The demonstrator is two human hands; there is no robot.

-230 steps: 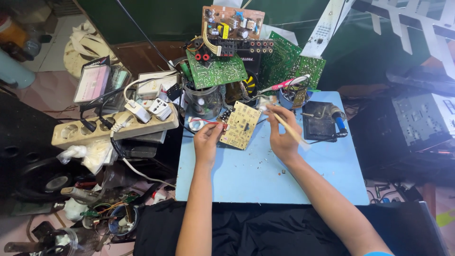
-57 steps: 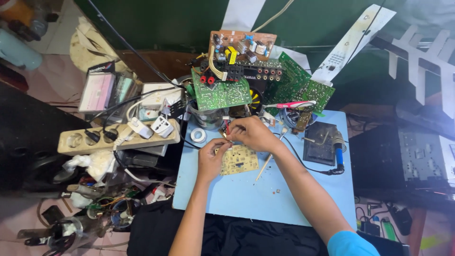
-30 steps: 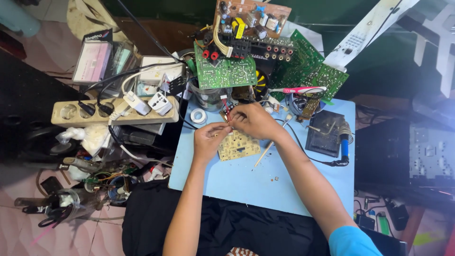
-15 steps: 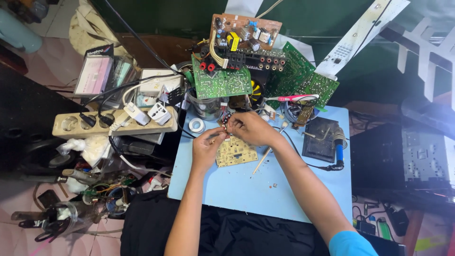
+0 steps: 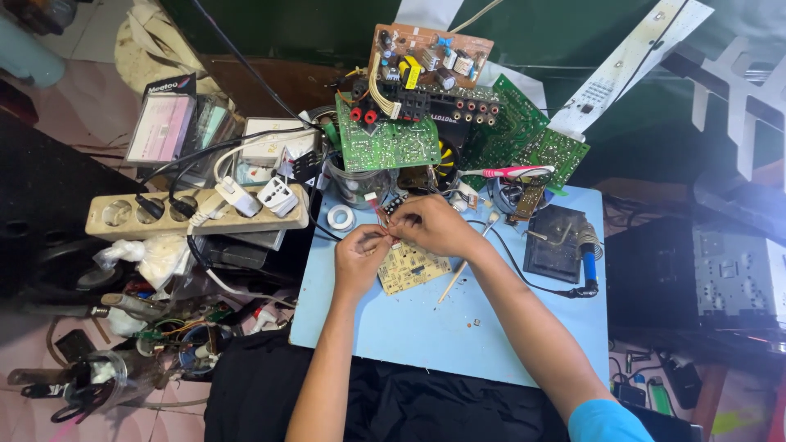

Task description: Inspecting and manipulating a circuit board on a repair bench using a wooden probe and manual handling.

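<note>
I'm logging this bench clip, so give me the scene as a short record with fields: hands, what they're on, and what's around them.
left hand: fingertips pinched at a thin red wire, over the board's upper left edge
right hand: fingers curled, meeting the left hand above the board
circuit board: small, yellowish, flat on the blue mat
stick: lies right of the board
soldering iron stand: at the mat's right side
power strip: left of the mat

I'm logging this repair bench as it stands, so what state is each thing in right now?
Left hand: pinching a thin red wire.
Right hand: fingers closed at the same wire.
Small yellow circuit board: flat on the blue mat, partly under the hands.
Soldering iron: parked on its stand.
Power strip: several plugs inserted.
Solder roll: lying flat.
</note>
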